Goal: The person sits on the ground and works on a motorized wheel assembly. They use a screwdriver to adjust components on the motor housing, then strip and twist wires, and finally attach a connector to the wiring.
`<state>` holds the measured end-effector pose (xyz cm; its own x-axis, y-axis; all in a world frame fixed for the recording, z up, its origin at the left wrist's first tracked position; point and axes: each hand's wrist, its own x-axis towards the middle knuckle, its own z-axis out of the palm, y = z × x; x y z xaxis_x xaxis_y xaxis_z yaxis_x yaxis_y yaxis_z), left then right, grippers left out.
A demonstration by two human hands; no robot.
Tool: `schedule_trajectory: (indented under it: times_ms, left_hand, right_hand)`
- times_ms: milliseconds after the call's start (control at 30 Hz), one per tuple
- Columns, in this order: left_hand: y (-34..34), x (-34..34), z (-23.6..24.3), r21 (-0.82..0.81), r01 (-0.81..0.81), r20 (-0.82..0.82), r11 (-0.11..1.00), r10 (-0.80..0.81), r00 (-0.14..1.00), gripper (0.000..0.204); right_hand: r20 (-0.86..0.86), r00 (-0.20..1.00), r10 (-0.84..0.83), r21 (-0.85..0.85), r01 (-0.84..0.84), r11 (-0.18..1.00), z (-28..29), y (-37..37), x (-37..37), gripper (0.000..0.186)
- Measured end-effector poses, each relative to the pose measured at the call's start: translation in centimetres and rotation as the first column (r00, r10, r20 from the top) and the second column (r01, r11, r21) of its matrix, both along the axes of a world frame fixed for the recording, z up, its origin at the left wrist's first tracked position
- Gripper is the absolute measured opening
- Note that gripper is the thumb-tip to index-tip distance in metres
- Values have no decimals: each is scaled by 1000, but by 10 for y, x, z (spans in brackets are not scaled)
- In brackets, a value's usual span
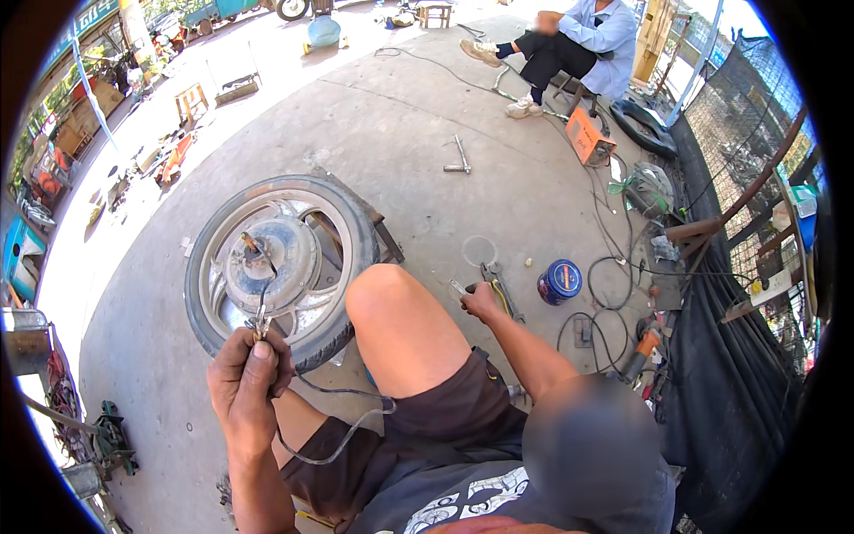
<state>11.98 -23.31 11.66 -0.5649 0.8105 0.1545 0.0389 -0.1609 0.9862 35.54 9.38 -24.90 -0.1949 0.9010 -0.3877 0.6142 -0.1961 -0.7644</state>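
Note:
In front of me a motorcycle-type wheel with a large hub motor lies on its side, propped on a dark block. A cable comes out of its axle and runs to my left hand. Thumb and fingers there pinch the cable's bare, split wire ends. A grey cord loops from below that hand across my lap. Beyond my right knee, my right hand is closed on a small, shiny, pale object whose kind I cannot make out. Pliers lie on the ground just beside it.
A blue tin stands right of my right hand, with an angle grinder and tangled cables beyond. A T-shaped wrench lies farther off. An orange box-shaped machine sits near a seated person. Black netting edges the right side.

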Motion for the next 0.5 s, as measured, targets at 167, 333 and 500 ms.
schedule_trajectory:
  times_ms: [167, 333, 500]
  left_hand:
    - [0, 7, 4, 9, -22, -15, 1000, 22, 1000, 25]
    - [1, 14, 8, 31, 8, -22, 1000, -7, 1000, 24]
    - [-5, 17, 12, 45, 0, -22, 999, 1, 1000, 25]
  right_hand:
    - [2, 1000, 11, 34, -11, 999, 18, -8, 12, 25]
    - [142, 988, 60, 87, -73, 993, -2, 20, 3, 17]
    - [137, 986, 92, 165, -114, 980, -18, 24, -29, 14]
